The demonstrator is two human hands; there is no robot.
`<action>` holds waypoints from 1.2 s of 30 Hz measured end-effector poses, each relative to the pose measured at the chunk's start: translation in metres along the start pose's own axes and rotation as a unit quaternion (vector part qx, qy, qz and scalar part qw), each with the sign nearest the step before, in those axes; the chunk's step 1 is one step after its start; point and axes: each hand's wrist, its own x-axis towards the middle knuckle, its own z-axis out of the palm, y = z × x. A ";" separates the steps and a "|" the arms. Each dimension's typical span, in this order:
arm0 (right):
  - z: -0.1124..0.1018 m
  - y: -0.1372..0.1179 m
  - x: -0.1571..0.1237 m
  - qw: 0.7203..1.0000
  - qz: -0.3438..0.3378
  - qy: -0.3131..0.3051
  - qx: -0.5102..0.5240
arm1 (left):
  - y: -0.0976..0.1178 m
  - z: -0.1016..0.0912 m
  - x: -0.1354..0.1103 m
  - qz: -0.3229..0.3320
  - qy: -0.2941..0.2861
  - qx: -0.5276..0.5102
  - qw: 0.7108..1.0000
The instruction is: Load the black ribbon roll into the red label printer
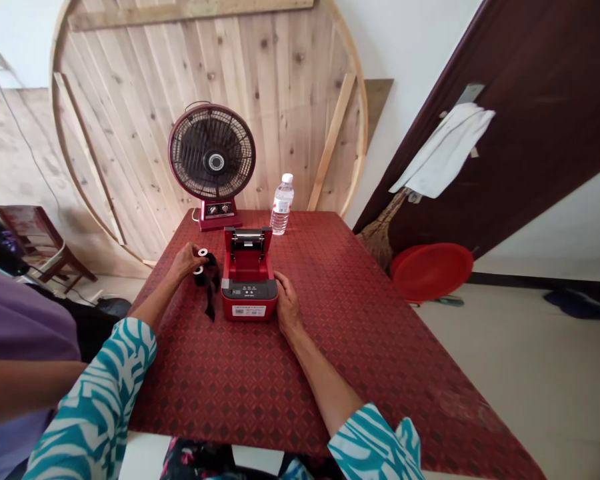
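A red and black label printer stands on the table with its lid raised and its red inside showing. Against its right side lies my right hand, fingers curved along the casing and gripping it. To the printer's left, my left hand is closed on a black ribbon roll with a white core. A second ribbon roll sits just below, close to the same hand. From the rolls a loose strip of black ribbon hangs down beside the printer. My left fingertips are partly hidden.
Behind the printer stand a dark red fan and a water bottle. The table has a red patterned cover. Close on my left is another person in purple. A red basin and a broom are beyond the right edge.
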 end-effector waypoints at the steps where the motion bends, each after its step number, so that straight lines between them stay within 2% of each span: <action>1: 0.000 -0.001 0.000 1.000 -0.001 0.002 -0.001 | -0.001 0.002 0.000 -0.008 -0.010 0.009 1.000; 5: 0.000 -0.002 0.000 1.000 -0.004 0.003 0.002 | 0.001 -0.003 0.001 -0.017 -0.043 -0.010 0.999; 8: 0.001 -0.002 0.000 1.000 -0.007 0.004 0.001 | 0.002 -0.011 -0.004 -0.032 -0.065 -0.112 0.991; 11: 0.002 -0.001 0.000 1.000 -0.012 0.009 0.003 | -0.004 -0.020 -0.016 -0.074 -0.059 -0.238 0.967; 14: 0.002 -0.001 0.000 1.000 -0.009 0.004 0.007 | -0.015 -0.025 -0.033 -0.097 -0.055 -0.306 0.945; 19: 0.002 -0.001 0.000 1.000 -0.005 0.000 0.007 | -0.022 -0.019 -0.060 -0.006 -0.125 -0.266 0.956; 24: 0.003 0.000 0.000 1.000 -0.010 -0.002 0.022 | -0.022 -0.006 -0.067 0.012 -0.093 -0.231 0.968; 27: 0.003 0.002 0.001 1.000 -0.018 -0.001 0.024 | -0.019 -0.010 -0.070 0.035 -0.076 -0.264 0.961; 29: 0.004 0.004 0.002 0.999 -0.021 0.001 0.024 | -0.010 -0.018 -0.073 0.067 -0.076 -0.282 0.954; 31: 0.004 0.006 0.003 0.999 -0.021 0.004 0.025 | 0.008 -0.026 -0.075 0.107 -0.098 -0.275 0.951; 33: 0.004 0.007 0.004 0.999 -0.021 0.005 0.025 | 0.032 -0.029 -0.076 0.159 -0.141 -0.234 0.949; 36: 0.005 0.007 0.004 1.000 -0.023 0.004 0.020 | 0.068 -0.022 -0.073 0.247 -0.185 -0.125 0.943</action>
